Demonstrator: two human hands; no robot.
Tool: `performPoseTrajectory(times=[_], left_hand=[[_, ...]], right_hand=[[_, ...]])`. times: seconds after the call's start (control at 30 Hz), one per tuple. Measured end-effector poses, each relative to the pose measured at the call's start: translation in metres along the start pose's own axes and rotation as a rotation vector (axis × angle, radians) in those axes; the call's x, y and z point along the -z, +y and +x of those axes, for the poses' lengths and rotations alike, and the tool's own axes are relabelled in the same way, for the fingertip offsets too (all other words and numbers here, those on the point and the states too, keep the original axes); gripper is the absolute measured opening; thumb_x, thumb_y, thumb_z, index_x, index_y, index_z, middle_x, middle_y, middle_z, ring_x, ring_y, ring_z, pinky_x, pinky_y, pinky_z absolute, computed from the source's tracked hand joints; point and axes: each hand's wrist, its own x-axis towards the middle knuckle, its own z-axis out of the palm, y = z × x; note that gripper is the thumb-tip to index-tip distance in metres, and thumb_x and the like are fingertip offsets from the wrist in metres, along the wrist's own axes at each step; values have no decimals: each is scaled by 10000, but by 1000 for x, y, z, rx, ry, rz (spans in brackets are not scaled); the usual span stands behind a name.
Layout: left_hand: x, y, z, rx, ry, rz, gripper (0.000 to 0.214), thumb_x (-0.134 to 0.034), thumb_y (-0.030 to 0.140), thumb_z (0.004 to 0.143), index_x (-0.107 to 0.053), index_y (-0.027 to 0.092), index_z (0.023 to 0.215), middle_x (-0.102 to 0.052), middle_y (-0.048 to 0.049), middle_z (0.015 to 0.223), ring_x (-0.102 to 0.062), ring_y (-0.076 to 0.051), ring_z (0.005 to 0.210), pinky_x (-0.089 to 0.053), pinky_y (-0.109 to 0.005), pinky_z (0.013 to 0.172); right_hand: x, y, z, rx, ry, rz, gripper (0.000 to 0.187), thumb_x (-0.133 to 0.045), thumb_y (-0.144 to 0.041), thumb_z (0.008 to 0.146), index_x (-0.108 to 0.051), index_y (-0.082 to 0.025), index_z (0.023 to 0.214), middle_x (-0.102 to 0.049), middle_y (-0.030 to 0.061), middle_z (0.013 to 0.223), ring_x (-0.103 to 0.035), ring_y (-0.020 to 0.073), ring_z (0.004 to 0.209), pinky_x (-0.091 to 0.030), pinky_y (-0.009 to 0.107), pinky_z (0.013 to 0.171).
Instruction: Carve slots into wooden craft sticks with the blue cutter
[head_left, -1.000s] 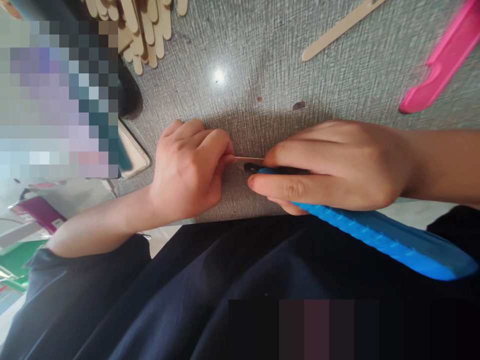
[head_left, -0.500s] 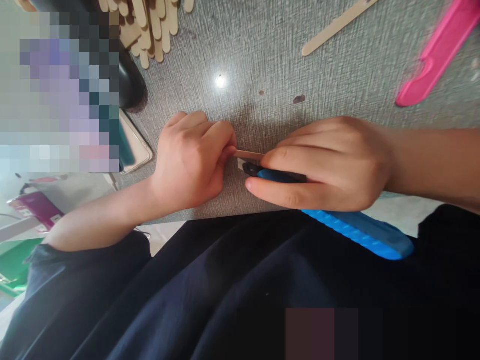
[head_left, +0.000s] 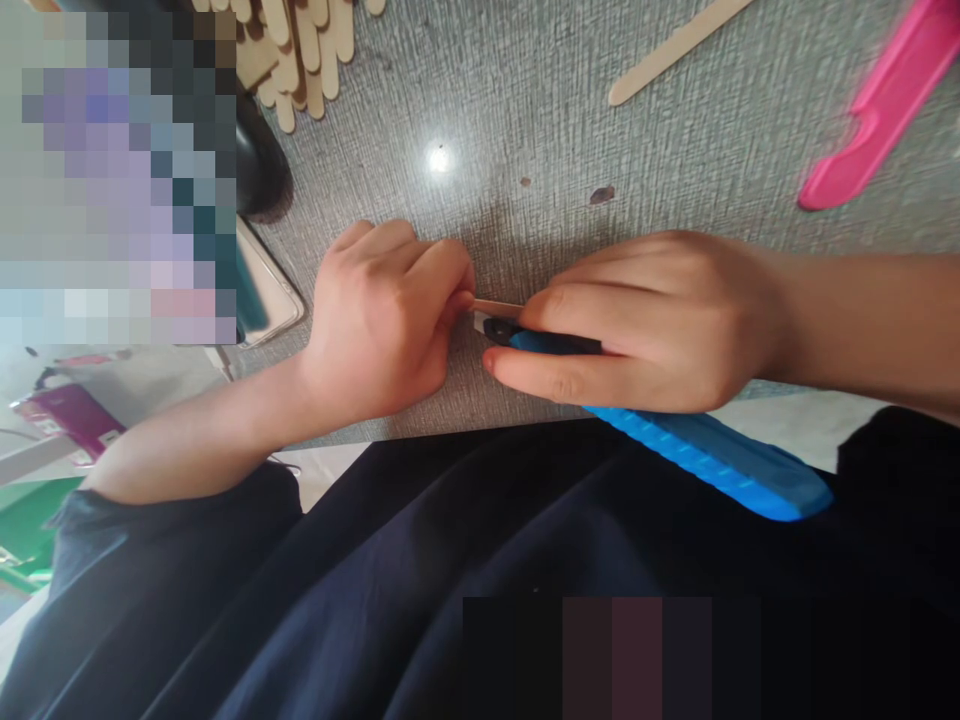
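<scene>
My left hand point(head_left: 382, 315) is curled into a fist on the grey table point(head_left: 510, 130), pinching one end of a thin wooden stick point(head_left: 495, 307). My right hand point(head_left: 645, 320) is wrapped round a blue utility knife point(head_left: 705, 460), whose black tip and short blade touch the stick just right of my left thumb. Most of the stick is hidden under my right fingers. The knife's blue handle sticks out past the table's near edge, over my dark shirt.
A pile of wooden ice-cream sticks point(head_left: 300, 50) lies at the far left, and a single stick point(head_left: 675, 45) at the far right. A pink plastic tool point(head_left: 877, 110) lies at the right edge. A dark round object point(head_left: 259, 170) and a phone-like slab point(head_left: 266, 290) sit left of my hand.
My right hand and the knife have slid a little to the left along the stick, toward my left thumb. My left hand has stayed in place.
</scene>
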Motion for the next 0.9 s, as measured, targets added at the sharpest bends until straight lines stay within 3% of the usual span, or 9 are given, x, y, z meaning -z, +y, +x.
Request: performPoseTrajectory(times=[0.17,0.4,0.6,0.9], left_hand=[[2,1,1,2,-12,7,227,-526,261,1130,-709,233,998,-599,-36,803,-596,-218,806,-434,-423,774],[5,1,4,-58,33,17,276,-484,262,1123,-703,227,960,-595,-29,755,-588,-217,754,-381,-422,711],[7,1,5,-72,36,29,218,-507,214,1066,-695,227,955,-588,-15,737,-587,-209,750,-374,-412,709],[8,2,6,-59,29,-36,222,-507,213,1085,-669,232,933,-602,-7,745,-592,-204,756,-372,-423,709]], right_hand=[[-4,5,0,12,-27,-21,383,-432,-273,1238,-750,-328,1446,-640,-30,857,-580,168,728,-447,326,643],[15,5,11,-15,-122,117,256,-527,-251,1240,-756,-279,1350,-610,-64,852,-588,116,726,-455,295,648],[12,3,15,-55,-29,201,245,-491,-226,1241,-726,-251,1178,-585,-69,813,-572,113,685,-436,316,613],[17,5,13,-41,-16,170,128,-595,-200,1207,-666,-256,1298,-630,-78,853,-614,123,720,-446,314,612]])
